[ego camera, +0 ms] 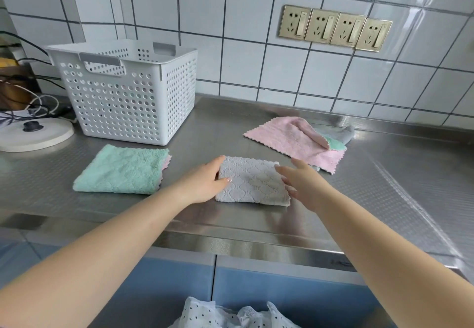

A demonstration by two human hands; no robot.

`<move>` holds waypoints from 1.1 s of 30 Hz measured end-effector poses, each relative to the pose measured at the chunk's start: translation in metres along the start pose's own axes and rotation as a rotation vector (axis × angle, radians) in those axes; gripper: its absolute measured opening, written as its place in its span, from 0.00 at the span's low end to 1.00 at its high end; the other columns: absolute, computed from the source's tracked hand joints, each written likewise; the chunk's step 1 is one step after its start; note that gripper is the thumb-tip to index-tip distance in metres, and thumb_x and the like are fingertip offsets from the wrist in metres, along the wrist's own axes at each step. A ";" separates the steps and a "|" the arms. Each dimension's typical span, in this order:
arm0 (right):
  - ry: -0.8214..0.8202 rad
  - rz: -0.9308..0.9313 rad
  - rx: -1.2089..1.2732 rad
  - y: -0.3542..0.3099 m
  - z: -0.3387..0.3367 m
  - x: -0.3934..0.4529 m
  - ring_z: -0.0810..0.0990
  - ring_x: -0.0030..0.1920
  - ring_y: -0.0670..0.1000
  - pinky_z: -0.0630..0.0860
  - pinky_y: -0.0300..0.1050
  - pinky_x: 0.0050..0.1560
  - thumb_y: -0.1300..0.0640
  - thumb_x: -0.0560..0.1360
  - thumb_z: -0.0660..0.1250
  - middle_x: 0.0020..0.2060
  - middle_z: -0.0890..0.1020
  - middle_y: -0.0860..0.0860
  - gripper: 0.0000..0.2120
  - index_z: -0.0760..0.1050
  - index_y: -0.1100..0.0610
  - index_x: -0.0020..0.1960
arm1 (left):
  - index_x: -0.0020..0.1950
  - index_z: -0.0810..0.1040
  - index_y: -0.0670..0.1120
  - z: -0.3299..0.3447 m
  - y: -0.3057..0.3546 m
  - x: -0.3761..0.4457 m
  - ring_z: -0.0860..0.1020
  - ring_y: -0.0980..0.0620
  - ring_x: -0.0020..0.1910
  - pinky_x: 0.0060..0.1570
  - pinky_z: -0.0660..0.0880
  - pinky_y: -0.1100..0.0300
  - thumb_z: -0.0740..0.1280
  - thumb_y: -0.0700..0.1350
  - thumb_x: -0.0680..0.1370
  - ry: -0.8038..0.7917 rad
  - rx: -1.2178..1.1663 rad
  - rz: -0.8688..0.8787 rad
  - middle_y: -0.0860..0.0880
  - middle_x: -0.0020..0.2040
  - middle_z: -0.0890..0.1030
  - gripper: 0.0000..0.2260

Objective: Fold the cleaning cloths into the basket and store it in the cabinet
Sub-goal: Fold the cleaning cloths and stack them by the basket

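A folded grey cloth (252,180) lies on the steel counter (372,186) in front of me. My left hand (205,182) holds its left edge, thumb on top and fingers along the side. My right hand (302,184) lies at its right edge with fingers fairly straight, touching the cloth. A folded green cloth (123,170) sits to the left. An unfolded pink cloth (295,140) lies at the back right, over a green-and-grey one (338,138). The white perforated basket (123,89) stands at the back left.
A round white appliance base (33,132) with tangled cables (23,107) sits left of the basket. Wall sockets (333,27) are on the tiled wall. Blue cabinet doors (269,291) run under the counter edge.
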State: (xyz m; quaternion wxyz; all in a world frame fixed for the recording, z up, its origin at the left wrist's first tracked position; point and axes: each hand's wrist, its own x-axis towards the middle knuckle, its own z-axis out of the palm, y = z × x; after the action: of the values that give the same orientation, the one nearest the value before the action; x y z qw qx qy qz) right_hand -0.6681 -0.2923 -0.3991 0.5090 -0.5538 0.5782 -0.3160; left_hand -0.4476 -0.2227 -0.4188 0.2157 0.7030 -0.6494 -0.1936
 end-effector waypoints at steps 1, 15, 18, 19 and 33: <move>0.001 0.045 0.114 0.000 0.001 0.000 0.73 0.65 0.61 0.72 0.59 0.64 0.53 0.74 0.69 0.63 0.74 0.60 0.34 0.57 0.51 0.75 | 0.77 0.54 0.49 0.001 0.001 0.001 0.69 0.46 0.68 0.66 0.66 0.55 0.63 0.50 0.79 0.014 -0.090 -0.006 0.44 0.69 0.71 0.29; -0.243 -0.050 0.234 -0.033 0.060 -0.021 0.73 0.40 0.48 0.70 0.40 0.41 0.65 0.76 0.63 0.43 0.78 0.50 0.11 0.77 0.52 0.52 | 0.66 0.73 0.41 -0.053 -0.022 -0.019 0.76 0.49 0.57 0.56 0.75 0.57 0.58 0.24 0.75 0.195 -1.023 -0.131 0.43 0.63 0.76 0.23; -0.288 -0.189 0.057 -0.061 0.100 -0.027 0.72 0.42 0.48 0.69 0.43 0.42 0.63 0.75 0.64 0.46 0.76 0.46 0.17 0.72 0.45 0.58 | 0.63 0.76 0.44 -0.089 -0.057 -0.030 0.75 0.50 0.58 0.59 0.73 0.58 0.61 0.30 0.77 0.262 -0.977 -0.202 0.43 0.64 0.76 0.18; -0.315 -0.235 0.010 -0.070 0.116 -0.029 0.72 0.43 0.49 0.68 0.45 0.43 0.62 0.75 0.64 0.47 0.75 0.46 0.17 0.70 0.43 0.58 | 0.62 0.77 0.44 -0.102 -0.067 -0.036 0.76 0.52 0.55 0.53 0.73 0.63 0.61 0.31 0.77 0.283 -0.955 -0.219 0.45 0.63 0.77 0.16; -0.446 -0.255 -0.271 -0.081 0.232 -0.022 0.68 0.29 0.48 0.64 0.32 0.20 0.65 0.76 0.63 0.39 0.71 0.49 0.28 0.62 0.52 0.73 | 0.65 0.74 0.40 -0.142 -0.161 -0.064 0.70 0.53 0.64 0.67 0.62 0.62 0.61 0.29 0.77 0.373 -0.781 -0.326 0.43 0.69 0.72 0.18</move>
State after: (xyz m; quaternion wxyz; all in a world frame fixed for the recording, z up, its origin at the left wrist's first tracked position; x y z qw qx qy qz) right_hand -0.4274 -0.2400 -0.3844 0.5011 -0.7408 0.4147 -0.1677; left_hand -0.2410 -0.1417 -0.3910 0.5440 0.6850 -0.3590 -0.3255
